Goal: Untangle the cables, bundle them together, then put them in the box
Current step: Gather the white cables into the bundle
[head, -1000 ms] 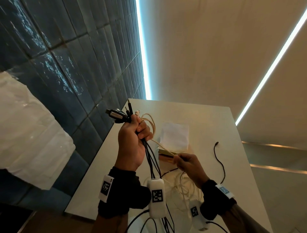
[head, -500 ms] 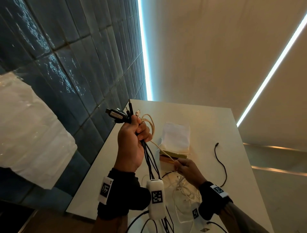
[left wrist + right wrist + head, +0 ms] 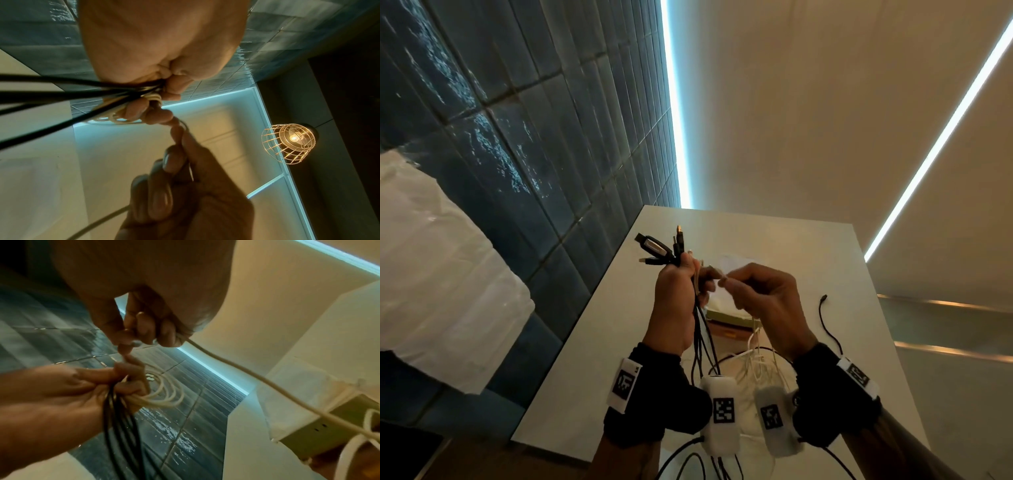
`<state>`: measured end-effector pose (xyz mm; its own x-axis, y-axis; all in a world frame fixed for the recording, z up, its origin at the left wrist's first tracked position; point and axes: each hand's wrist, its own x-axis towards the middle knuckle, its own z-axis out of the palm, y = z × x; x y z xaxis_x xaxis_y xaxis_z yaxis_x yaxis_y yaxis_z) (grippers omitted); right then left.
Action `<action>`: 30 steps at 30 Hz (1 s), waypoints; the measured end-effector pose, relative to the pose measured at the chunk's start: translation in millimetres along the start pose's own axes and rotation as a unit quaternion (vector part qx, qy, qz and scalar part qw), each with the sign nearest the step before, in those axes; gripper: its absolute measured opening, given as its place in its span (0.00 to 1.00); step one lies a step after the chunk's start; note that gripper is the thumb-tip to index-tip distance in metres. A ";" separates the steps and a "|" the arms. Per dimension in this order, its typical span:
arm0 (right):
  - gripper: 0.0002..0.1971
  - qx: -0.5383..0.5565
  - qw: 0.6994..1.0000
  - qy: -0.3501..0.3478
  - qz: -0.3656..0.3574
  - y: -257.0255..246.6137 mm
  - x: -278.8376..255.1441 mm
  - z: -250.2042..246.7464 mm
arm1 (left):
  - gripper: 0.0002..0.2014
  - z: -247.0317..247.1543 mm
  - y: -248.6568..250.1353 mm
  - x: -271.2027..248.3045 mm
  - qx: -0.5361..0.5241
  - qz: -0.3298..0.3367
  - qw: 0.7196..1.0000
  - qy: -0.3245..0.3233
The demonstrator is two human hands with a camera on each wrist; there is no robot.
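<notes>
My left hand (image 3: 676, 305) is raised above the table and grips a bundle of black cables (image 3: 703, 339) with their plugs (image 3: 657, 248) sticking out above the fist. Cream cable loops (image 3: 164, 394) are held in the same fist (image 3: 164, 48). Right beside its fingers, my right hand (image 3: 763, 301) pinches a cream cable (image 3: 246, 373) that runs down to a loose white tangle (image 3: 753, 366) on the table. The box (image 3: 722, 323) lies under the hands, mostly hidden, with white paper over it (image 3: 298, 386).
A single thin black cable (image 3: 828, 329) lies loose on the white table (image 3: 613, 335) to the right. A dark tiled wall (image 3: 534, 154) runs along the table's left edge. A wire-caged lamp (image 3: 290, 142) hangs overhead.
My right hand has risen from low near the box up to the left hand's fingertips, drawing the cream cable with it. The left hand has kept its grip on the bundle.
</notes>
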<state>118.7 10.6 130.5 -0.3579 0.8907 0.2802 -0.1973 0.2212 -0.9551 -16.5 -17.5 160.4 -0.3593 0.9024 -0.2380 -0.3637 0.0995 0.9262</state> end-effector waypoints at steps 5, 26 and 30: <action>0.05 0.043 0.996 -0.065 0.035 13.5 -12.1 1.0 | 0.16 6.6 6.6 -4.3 -0.151 -0.025 0.987 -0.039; 0.16 -0.136 0.975 -0.015 0.177 175.8 -48.9 -42.7 | 0.17 -12.3 16.1 -6.4 -0.185 0.068 0.979 -0.044; 0.16 -0.199 0.959 0.058 0.192 168.0 -33.9 -45.6 | 0.17 -11.0 13.7 -5.8 -0.154 0.052 0.986 -0.040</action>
<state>139.3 35.7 -43.8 -0.2254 0.9700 -0.0909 0.3020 -0.0192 -0.9531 -28.8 -25.9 171.3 -0.3441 0.9323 -0.1111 -0.5771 -0.1167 0.8083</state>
